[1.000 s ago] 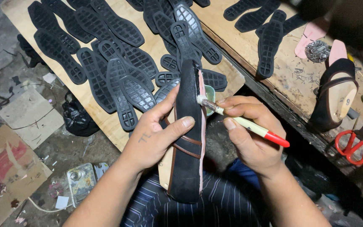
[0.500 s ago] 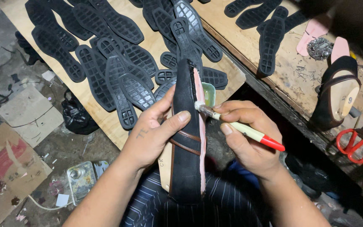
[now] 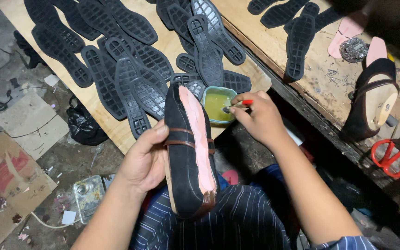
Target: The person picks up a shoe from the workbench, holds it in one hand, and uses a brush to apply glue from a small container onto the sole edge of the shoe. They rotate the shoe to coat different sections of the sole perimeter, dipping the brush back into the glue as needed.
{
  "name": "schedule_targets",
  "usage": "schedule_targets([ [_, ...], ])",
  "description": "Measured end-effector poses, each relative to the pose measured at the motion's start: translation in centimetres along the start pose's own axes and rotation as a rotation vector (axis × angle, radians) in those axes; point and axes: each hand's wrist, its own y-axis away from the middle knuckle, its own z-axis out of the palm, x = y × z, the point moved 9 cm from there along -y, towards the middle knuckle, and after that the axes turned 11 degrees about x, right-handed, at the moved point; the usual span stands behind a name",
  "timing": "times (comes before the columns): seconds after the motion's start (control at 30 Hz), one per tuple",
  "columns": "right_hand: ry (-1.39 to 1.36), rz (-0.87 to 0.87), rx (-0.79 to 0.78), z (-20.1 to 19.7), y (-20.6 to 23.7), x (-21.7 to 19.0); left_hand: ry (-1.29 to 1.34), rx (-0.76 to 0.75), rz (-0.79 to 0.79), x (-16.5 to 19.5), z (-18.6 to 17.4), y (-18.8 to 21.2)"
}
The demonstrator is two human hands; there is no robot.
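Head view, looking down at lap & workbench. L hand (image 3: 146, 159) wraps round a black suede shoe upper (image 3: 188, 153), thumb over the brown strap (image 3: 181, 137), holding it bottom-up w/ toe pointing away from the person; heel end rests over the striped trousers (image 3: 228, 222). Shoe's underside shows a pink insole surface (image 3: 195, 139) running most of its length. R hand (image 3: 258, 118) closed on a small brush w/ red handle (image 3: 237, 105); brush tip sits in a teal bowl of yellowish glue (image 3: 217, 104), which stands at the near edge of the wooden board (image 3: 103, 118), just beside the shoe's toe. On the board beyond: many black rubber outsoles (image 3: 135, 69), tread up, overlapping in rows. R side, separate bench (image 3: 320, 78) w/ more soles, a black high-heeled shoe (image 3: 371, 99) on its last, red-handled scissors (image 3: 390, 157) near it, a pink insole (image 3: 346, 34) farther back. Floor at L: cardboard scraps (image 3: 15, 153), a black plastic bag (image 3: 84, 125), a small clear container (image 3: 88, 192)
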Motion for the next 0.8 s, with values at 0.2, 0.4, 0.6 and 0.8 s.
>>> schedule_targets([
  [0.2, 0.149, 0.073, -0.104, 4.6, -0.4, 2.8, -0.181, 0.141, 0.162, -0.2, -2.7, 0.7],
  [0.4, -0.022, -0.092, 0.249, -1.7, 0.4, -0.4, 0.115, 0.341, -0.023, -1.9, -6.7, 1.1],
  [0.6, -0.204, 0.47, -0.088, -0.2, 3.8, 2.9, -0.172, 0.296, 0.193, 0.1, -4.8, 0.5],
  [0.8, -1.108, 0.72, 0.314, -3.4, 3.8, 2.6, -0.348, 0.223, 0.244, 0.4, -2.5, 0.0],
])
